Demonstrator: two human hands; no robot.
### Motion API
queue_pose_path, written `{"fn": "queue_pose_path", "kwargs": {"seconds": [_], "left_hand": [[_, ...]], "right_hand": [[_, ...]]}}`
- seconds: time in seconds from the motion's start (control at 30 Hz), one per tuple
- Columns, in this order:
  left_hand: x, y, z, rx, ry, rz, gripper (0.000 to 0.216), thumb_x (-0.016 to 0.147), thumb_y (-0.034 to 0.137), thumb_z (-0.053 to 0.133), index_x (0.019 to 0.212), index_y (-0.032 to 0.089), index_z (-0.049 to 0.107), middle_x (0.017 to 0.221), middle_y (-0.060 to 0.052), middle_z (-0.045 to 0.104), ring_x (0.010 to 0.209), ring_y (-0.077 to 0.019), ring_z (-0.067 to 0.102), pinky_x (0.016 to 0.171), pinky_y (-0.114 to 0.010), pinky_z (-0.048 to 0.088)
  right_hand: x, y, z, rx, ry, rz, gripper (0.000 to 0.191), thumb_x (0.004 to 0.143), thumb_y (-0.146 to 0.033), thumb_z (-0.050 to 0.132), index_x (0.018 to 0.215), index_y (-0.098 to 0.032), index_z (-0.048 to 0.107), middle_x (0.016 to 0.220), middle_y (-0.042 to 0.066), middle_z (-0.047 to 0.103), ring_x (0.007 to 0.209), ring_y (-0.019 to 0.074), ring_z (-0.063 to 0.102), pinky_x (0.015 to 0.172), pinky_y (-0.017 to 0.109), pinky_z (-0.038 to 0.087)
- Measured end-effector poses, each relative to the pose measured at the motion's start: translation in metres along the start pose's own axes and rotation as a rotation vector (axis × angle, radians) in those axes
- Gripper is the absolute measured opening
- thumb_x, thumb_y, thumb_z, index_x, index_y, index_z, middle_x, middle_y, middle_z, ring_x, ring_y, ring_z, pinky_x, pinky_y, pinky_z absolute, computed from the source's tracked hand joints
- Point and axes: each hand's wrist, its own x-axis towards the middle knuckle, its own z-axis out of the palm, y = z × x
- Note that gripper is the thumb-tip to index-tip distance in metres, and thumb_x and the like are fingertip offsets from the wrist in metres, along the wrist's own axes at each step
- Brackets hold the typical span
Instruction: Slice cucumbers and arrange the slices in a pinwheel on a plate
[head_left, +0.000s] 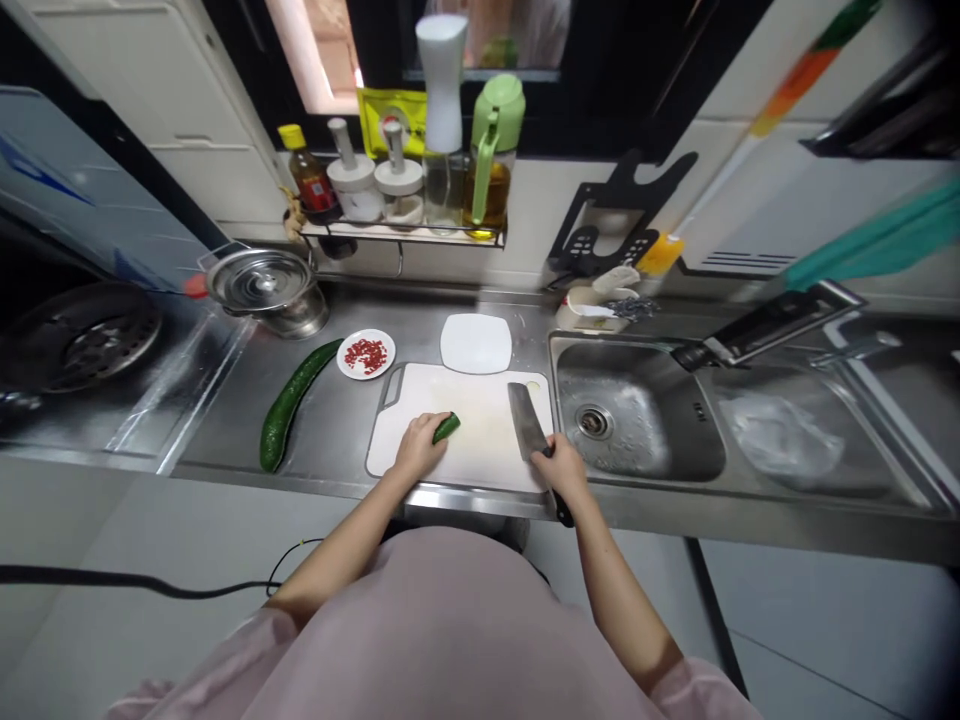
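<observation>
A cucumber piece (pixel 446 428) is lying on the cutting board (pixel 487 462), the left hand (pixel 422 443) pinching its left end. The right hand (pixel 560 468) is gripping the handle of the cleaver (pixel 527 418), the blade slanting apart from the piece. Near that edge, curling the left fingers back would be serving best. Farther left, a long cucumber (pixel 291 407) is lying on the desk (pixel 330 440).

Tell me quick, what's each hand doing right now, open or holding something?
Left hand: closed on a short green cucumber piece.
Right hand: closed, holding a broad-bladed knife.
</observation>
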Motion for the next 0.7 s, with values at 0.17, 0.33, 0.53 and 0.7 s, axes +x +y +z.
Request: {"fn": "queue_pose_path", "kwargs": {"seconds": [0.17,0.33,0.53,0.7], "left_hand": [[0.000,0.002,-0.002,-0.023,-0.055,0.099,0.053,0.076,0.017,0.060,0.128,0.024,0.055,0.116,-0.006,0.063,0.108,-0.0229,0.057,0.097,-0.038,0.045],[-0.003,0.002,-0.003,-0.021,-0.073,0.138,0.053,0.076,0.016,0.057,0.129,0.022,0.054,0.116,-0.006,0.062,0.109,-0.0224,0.056,0.097,-0.038,0.045],[-0.006,0.000,-0.004,-0.007,-0.077,0.136,0.053,0.077,0.017,0.057,0.130,0.023,0.054,0.116,-0.006,0.063,0.108,-0.0221,0.056,0.098,-0.038,0.045],[-0.005,-0.002,0.000,0.014,-0.069,0.137,0.054,0.076,0.017,0.057,0.130,0.025,0.054,0.116,-0.006,0.063,0.107,-0.0221,0.056,0.096,-0.037,0.046]], "right_hand": [[-0.003,-0.004,0.001,-0.062,-0.051,0.002,0.017,0.078,-0.027,0.054,0.093,-0.019,0.053,0.074,0.002,0.060,0.068,0.0158,0.051,0.059,0.023,0.026],[-0.008,-0.013,-0.004,-0.131,-0.104,0.007,0.023,0.083,-0.027,0.052,0.104,-0.019,0.053,0.085,0.006,0.065,0.075,0.0174,0.056,0.058,0.025,0.026],[-0.013,-0.022,-0.005,-0.251,-0.132,-0.020,0.026,0.088,-0.025,0.042,0.112,-0.017,0.052,0.098,0.011,0.067,0.087,0.0205,0.061,0.063,0.027,0.031],[-0.014,-0.025,-0.006,-0.282,-0.187,-0.020,0.029,0.090,-0.022,0.039,0.116,-0.016,0.051,0.101,0.011,0.067,0.092,0.0203,0.061,0.068,0.027,0.036]]}}
